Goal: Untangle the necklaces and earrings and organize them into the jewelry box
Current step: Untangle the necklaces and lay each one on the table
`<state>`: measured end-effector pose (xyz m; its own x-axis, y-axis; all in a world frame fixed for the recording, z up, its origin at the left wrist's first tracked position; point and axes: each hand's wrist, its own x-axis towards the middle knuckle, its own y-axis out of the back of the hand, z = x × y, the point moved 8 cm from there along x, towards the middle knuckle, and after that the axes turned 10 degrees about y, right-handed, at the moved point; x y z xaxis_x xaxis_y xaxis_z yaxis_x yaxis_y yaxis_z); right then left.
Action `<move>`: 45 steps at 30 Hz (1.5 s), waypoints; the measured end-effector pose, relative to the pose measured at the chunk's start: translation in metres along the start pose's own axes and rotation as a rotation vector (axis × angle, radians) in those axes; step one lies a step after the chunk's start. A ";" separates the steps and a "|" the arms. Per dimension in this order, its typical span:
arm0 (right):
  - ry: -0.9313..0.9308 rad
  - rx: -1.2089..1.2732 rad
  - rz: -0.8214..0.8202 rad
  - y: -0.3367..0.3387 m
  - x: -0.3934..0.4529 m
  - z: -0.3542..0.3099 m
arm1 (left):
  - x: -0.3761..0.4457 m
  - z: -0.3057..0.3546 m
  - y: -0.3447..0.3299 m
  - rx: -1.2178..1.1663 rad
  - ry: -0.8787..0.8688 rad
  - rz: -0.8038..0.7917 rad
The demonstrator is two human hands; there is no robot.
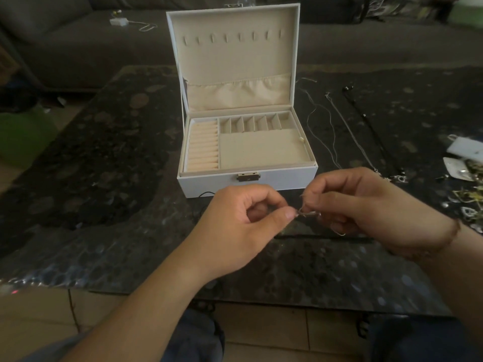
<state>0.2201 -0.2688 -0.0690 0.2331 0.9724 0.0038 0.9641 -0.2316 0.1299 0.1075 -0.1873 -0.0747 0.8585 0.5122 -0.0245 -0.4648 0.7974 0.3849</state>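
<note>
Over dark stone table point(109, 178), before the open jewelry box point(247, 178), my left hand point(243, 220) and right hand point(360, 205) pinch a thin chain point(307, 213), untangling; next I must gently tease it apart.

Both bare forearms reached forward and inward — the left hand point(243, 218) and right hand point(366, 205) met fingertip to fingertip, each grip a curled thumb-and-forefinger pinch.

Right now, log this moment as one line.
both hands pinch thin chain | left hand | right hand | jewelry box open | necklaces laid right
</note>
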 end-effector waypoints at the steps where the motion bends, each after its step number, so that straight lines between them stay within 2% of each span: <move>1: 0.009 -0.041 -0.004 0.002 0.000 -0.001 | 0.000 0.001 0.001 0.013 -0.010 0.012; 11: 0.119 -0.331 -0.005 0.008 0.002 -0.002 | 0.001 -0.004 0.012 0.040 -0.032 0.090; 17: 0.175 -0.418 0.060 0.005 0.000 -0.007 | 0.003 -0.016 0.005 -0.196 0.089 0.068; 23: 0.177 -0.371 0.184 0.005 -0.006 -0.012 | 0.002 -0.012 0.010 -0.279 0.067 0.146; 28: 0.308 -0.787 0.288 -0.002 -0.016 -0.027 | -0.002 -0.004 0.013 -0.325 0.051 0.221; 31: 0.331 -0.849 0.307 -0.001 -0.017 -0.026 | -0.003 -0.003 0.014 -0.338 0.036 0.226; 36: 0.320 -0.746 0.201 -0.004 -0.010 -0.022 | -0.004 0.001 0.015 -0.245 -0.011 0.179; 41: 0.305 -0.711 0.089 -0.003 -0.006 -0.019 | -0.005 0.011 0.029 0.025 -0.192 0.291; 45: 0.330 -0.790 -0.084 -0.015 -0.005 -0.014 | -0.003 0.014 0.020 -0.091 -0.189 0.181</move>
<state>0.2026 -0.2702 -0.0574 -0.0025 0.9718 0.2357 0.5768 -0.1911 0.7942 0.0982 -0.1774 -0.0542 0.7812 0.5867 0.2133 -0.6242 0.7282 0.2830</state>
